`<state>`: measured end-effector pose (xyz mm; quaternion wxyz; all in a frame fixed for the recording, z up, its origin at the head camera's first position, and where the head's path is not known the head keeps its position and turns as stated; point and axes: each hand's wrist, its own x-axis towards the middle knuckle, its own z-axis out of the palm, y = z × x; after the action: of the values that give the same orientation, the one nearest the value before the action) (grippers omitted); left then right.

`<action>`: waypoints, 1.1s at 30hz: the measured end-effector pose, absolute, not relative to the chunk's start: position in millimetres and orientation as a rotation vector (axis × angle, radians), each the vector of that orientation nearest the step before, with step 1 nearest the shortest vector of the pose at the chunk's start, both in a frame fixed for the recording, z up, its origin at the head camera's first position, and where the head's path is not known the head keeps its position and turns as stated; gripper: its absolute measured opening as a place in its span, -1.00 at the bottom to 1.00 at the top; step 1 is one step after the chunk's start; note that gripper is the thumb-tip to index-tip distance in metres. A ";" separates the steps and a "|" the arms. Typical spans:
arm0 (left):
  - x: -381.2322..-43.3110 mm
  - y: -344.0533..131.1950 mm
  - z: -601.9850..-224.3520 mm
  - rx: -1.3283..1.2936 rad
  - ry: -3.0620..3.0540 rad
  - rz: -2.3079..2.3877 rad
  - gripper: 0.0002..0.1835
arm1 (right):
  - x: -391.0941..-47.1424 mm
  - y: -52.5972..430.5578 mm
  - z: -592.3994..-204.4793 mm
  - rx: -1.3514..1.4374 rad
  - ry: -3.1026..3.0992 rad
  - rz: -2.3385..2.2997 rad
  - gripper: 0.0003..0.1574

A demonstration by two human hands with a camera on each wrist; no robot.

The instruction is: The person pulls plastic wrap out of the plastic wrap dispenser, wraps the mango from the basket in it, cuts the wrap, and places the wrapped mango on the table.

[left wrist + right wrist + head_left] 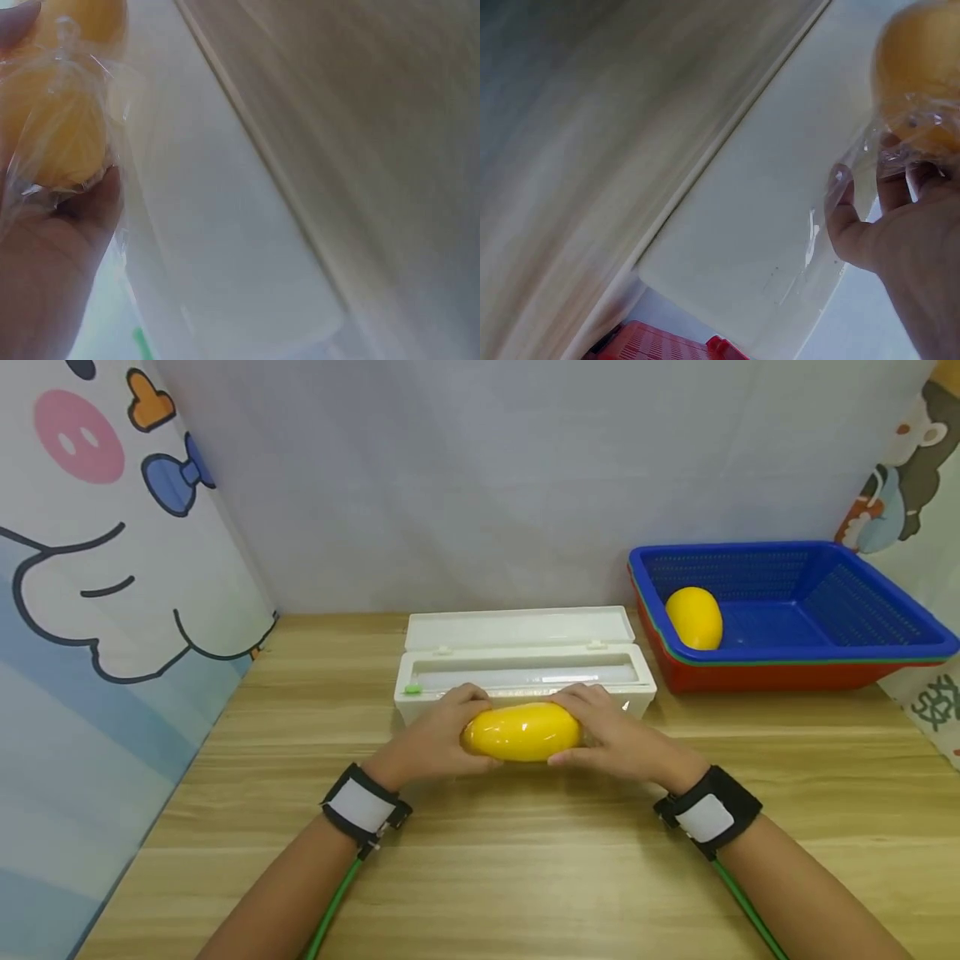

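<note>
A glossy yellow mango (522,732) is held sideways between both hands, just in front of a white cling film dispenser (525,656). My left hand (442,737) grips its left end, thumb on the near side and fingers over the far side. Its right end is gripped by my right hand (617,737) in the same way. Clear cling film (64,97) wraps the mango, with loose, crinkled folds showing in the left wrist view. In the right wrist view, more film (922,124) stretches across the fingers. The dispenser's lid (519,628) stands open behind its film roll (525,677).
At the back right, a blue basket (780,652) sits stacked on a red basket (795,677). Another yellow mango (695,618) lies in the blue one. The wooden table (517,877) meets a pale wall (450,485) behind, and a cartoon-printed panel (112,610) stands on the left.
</note>
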<state>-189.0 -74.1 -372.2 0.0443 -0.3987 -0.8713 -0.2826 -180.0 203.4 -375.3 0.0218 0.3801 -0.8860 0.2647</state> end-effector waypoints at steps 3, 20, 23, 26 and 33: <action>-186.2 -74.3 -371.0 -1.212 -2.603 -0.720 -0.16 | -178.9 203.0 -376.0 1.185 -2.712 0.799 -0.08; -191.4 -79.3 -367.5 -1.232 -2.533 -0.764 -0.45 | -183.6 199.4 -369.1 1.173 -2.657 0.913 -0.44; -191.8 -79.8 -367.8 -1.234 -2.552 -0.800 -0.46 | -184.0 199.4 -370.3 1.184 -2.643 0.925 -0.48; -190.8 -80.1 -367.6 -1.233 -2.560 -0.811 -0.48 | -184.1 199.6 -372.4 1.181 -2.646 0.912 -0.48; -189.1 -79.4 -368.6 -1.221 -2.581 -0.713 -0.49 | -182.8 199.4 -375.0 1.184 -2.679 0.845 -0.39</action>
<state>-189.1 -79.4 -368.6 0.0990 -0.4129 -0.8727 -0.2410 -182.8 199.4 -375.0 0.0466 0.3879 -0.8779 0.2769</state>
